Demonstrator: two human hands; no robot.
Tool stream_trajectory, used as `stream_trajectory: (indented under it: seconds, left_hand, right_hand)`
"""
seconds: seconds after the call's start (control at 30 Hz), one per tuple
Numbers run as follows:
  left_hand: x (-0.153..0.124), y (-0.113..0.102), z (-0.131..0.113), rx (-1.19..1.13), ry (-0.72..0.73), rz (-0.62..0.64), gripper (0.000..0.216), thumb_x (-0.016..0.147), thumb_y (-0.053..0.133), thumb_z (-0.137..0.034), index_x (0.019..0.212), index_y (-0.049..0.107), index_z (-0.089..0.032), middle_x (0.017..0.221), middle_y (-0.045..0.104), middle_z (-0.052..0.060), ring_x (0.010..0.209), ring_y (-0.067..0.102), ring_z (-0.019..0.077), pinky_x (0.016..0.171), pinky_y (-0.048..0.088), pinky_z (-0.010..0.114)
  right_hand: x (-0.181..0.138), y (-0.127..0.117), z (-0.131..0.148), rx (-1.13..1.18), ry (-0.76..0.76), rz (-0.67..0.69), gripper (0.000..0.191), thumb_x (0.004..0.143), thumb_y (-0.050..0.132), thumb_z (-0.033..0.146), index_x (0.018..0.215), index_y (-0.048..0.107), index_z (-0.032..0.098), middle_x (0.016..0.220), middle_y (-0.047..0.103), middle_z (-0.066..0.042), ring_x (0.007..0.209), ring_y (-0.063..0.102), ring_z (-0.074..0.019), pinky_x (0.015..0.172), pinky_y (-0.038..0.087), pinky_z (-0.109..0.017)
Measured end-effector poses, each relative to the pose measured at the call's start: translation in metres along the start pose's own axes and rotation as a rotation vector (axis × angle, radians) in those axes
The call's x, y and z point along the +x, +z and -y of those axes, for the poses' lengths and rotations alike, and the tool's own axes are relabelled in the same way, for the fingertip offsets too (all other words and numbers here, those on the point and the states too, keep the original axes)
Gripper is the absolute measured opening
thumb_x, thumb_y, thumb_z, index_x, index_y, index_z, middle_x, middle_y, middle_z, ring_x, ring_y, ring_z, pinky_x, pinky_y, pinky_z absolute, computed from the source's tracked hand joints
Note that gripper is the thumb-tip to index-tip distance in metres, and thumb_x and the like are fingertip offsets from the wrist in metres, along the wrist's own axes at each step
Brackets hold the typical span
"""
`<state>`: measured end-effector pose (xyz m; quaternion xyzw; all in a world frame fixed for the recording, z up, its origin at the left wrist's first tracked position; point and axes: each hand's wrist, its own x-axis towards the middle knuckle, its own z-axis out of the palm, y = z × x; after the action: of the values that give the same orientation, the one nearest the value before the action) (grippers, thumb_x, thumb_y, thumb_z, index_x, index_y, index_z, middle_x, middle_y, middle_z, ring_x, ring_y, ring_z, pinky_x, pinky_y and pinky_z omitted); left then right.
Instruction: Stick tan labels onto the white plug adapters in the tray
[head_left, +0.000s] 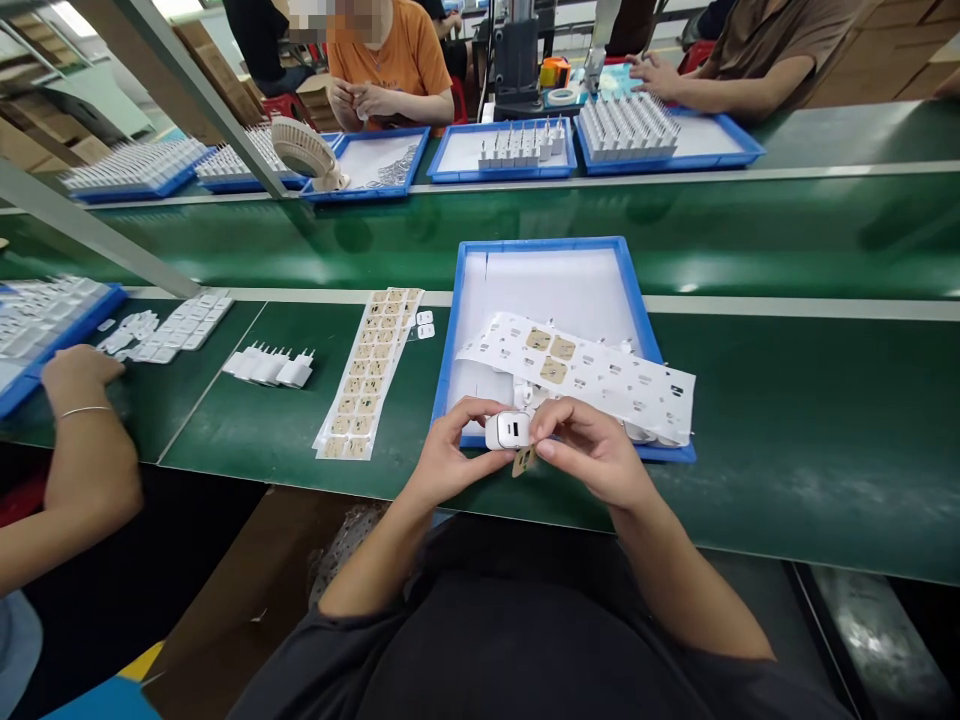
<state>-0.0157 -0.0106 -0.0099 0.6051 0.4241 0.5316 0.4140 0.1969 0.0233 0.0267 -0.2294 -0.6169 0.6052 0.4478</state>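
My left hand [450, 450] is closed around a white charger [508, 430] whose port face points up toward me. Pinched in the fingers of my right hand [589, 450] is a small tan sticker [523, 462], right beside the charger; whether the two touch is hard to tell. Both hands are over the near edge of a blue-rimmed tray [541, 243]. Across that tray lies a mostly peeled white sticker sheet [622, 375] with a few tan stickers left on it. More white chargers are partly hidden beneath the sheet.
Left of the tray lie sticker sheets [367, 380] and a row of white chargers [271, 366]. A co-worker's hand [82, 370] rests by another tray [112, 296] at far left. Beyond the green belt [390, 235], people sit behind trays and a small fan [306, 150].
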Motion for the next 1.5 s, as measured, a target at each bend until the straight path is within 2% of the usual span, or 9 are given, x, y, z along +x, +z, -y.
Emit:
stream_trajectory:
  seconds: [0.13,0.23,0.5,0.83,1.27,1.5]
  left_hand:
    - [-0.004,0.001,-0.009,0.200,0.266,-0.061,0.045,0.084,0.080,-0.011,0.124,0.070,-0.028,0.121,0.077,0.008,0.115,0.070,0.0243,0.102,0.054,0.040]
    - [-0.002,0.002,-0.013,0.227,0.316,-0.062,0.048,0.084,0.080,-0.008,0.126,0.069,-0.028,0.123,0.077,0.008,0.115,0.070,0.0240,0.101,0.055,0.040]
    - [-0.005,0.000,-0.021,0.188,0.158,-0.053,0.041,0.084,0.082,-0.016,0.122,0.074,-0.028,0.122,0.078,0.009,0.117,0.069,0.0281,0.104,0.054,0.045]
    - [-0.005,-0.001,-0.022,0.082,0.121,-0.077,0.046,0.078,0.086,-0.012,0.119,0.077,-0.030,0.120,0.079,0.007,0.116,0.069,0.0274,0.104,0.052,0.042]
    - [-0.004,0.000,-0.024,0.122,0.128,-0.084,0.043,0.078,0.086,-0.013,0.117,0.077,-0.029,0.119,0.079,0.008,0.114,0.070,0.0289,0.102,0.054,0.044]
    - [-0.005,0.000,-0.026,0.086,0.040,-0.134,0.040,0.072,0.092,-0.017,0.108,0.081,-0.029,0.115,0.080,0.008,0.112,0.070,0.0309,0.106,0.052,0.049]
  right_hand:
    - [0.001,0.005,0.003,-0.008,0.041,-0.140,0.007,0.094,0.076,0.029,0.093,0.071,0.024,0.088,0.068,-0.001,0.081,0.065,-0.0154,0.076,0.054,-0.029]
    - [0.003,0.007,0.006,-0.043,0.068,-0.169,0.010,0.093,0.077,0.031,0.093,0.070,0.024,0.089,0.068,-0.002,0.083,0.066,-0.0167,0.078,0.055,-0.031]
    - [0.005,0.008,0.010,-0.057,0.108,-0.140,0.012,0.092,0.077,0.033,0.091,0.070,0.024,0.089,0.069,-0.002,0.086,0.067,-0.0178,0.078,0.056,-0.031]
    - [0.004,0.009,0.011,-0.043,0.113,-0.129,0.008,0.093,0.077,0.029,0.092,0.071,0.025,0.090,0.068,-0.001,0.086,0.067,-0.0163,0.079,0.056,-0.028]
    - [0.005,0.012,0.010,-0.065,0.102,-0.143,0.012,0.092,0.077,0.034,0.091,0.069,0.024,0.089,0.069,-0.002,0.084,0.068,-0.0173,0.080,0.058,-0.030]
    - [0.006,0.017,0.012,-0.125,0.096,-0.175,0.019,0.091,0.079,0.039,0.088,0.068,0.024,0.085,0.068,-0.002,0.081,0.067,-0.0181,0.078,0.059,-0.032]
